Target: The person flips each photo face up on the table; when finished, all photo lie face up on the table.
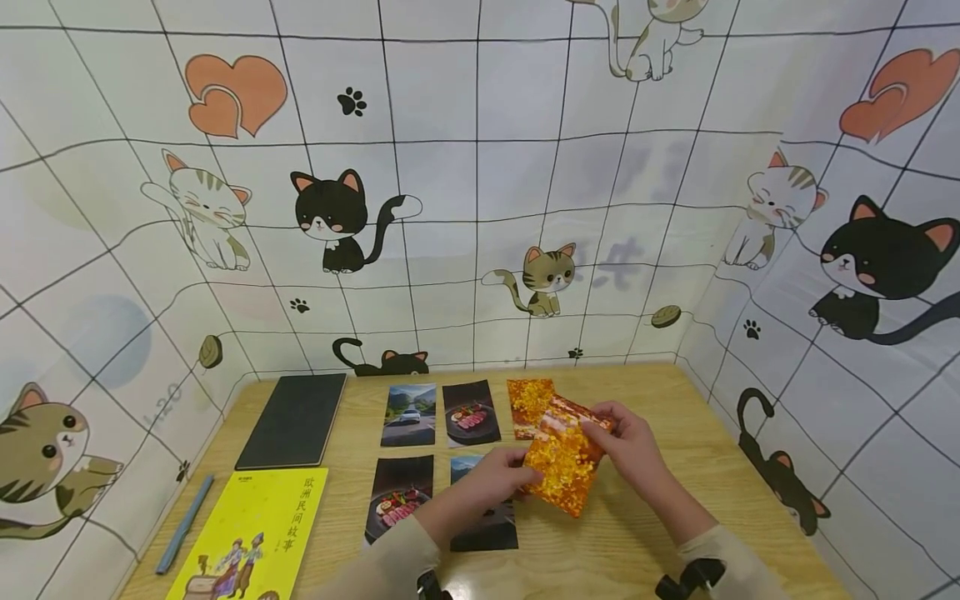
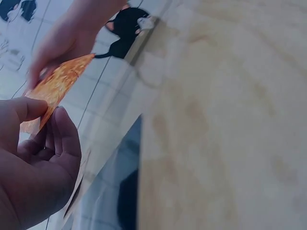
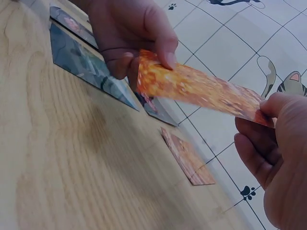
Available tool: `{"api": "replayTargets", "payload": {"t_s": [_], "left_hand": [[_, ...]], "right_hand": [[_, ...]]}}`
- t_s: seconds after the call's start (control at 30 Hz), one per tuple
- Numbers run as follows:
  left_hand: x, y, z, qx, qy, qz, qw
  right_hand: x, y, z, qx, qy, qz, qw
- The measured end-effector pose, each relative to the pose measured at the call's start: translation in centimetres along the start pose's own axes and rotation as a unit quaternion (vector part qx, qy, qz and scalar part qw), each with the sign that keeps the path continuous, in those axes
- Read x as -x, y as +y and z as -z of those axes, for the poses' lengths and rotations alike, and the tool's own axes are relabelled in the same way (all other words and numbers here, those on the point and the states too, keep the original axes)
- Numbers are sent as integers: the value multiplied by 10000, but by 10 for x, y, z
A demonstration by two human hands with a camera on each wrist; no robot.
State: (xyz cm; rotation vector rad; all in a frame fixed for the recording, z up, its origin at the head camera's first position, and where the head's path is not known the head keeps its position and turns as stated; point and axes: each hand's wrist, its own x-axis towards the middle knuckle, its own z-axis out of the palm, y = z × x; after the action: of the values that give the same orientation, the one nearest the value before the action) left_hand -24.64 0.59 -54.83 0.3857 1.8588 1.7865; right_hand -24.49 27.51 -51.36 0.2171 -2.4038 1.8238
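Both hands' fingers (image 1: 525, 477) pinch orange photo (image 1: 564, 465) at opp. edges, above table (image 1: 645, 533).

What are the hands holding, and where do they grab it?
Both hold one orange photo card above the table. The left hand pinches its near-left edge; the right hand pinches its far-right corner.

1. Left hand (image 2: 33, 163): lower left of the view, palm showing, thumb laid on the near corner of an orange card, fingers curled beneath it.
2. Orange card (image 2: 57, 84): speckled orange-yellow print, seen nearly edge-on, held clear of the table.
3. Right hand (image 2: 67, 38): upper left, pinching the card's far end.
4. Wooden table (image 2: 225, 134): pale grain, fills the right side.
5. Dark photo (image 2: 115, 191): flat on the table, bottom centre.
6. Tiled wall with black cat drawing (image 2: 127, 24): behind, blurred.
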Motion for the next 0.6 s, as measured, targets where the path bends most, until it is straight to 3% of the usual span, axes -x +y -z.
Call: {"api": "replayTargets", "payload": {"t_s": [0.3, 0.6], "left_hand": [[-8, 5, 32, -37, 741, -57, 9972], [-13, 8, 40, 294, 982, -182, 9946]], "right_hand": [[15, 10, -1, -218, -580, -167, 9979], [27, 17, -16, -484, -867, -293, 9946]]}}
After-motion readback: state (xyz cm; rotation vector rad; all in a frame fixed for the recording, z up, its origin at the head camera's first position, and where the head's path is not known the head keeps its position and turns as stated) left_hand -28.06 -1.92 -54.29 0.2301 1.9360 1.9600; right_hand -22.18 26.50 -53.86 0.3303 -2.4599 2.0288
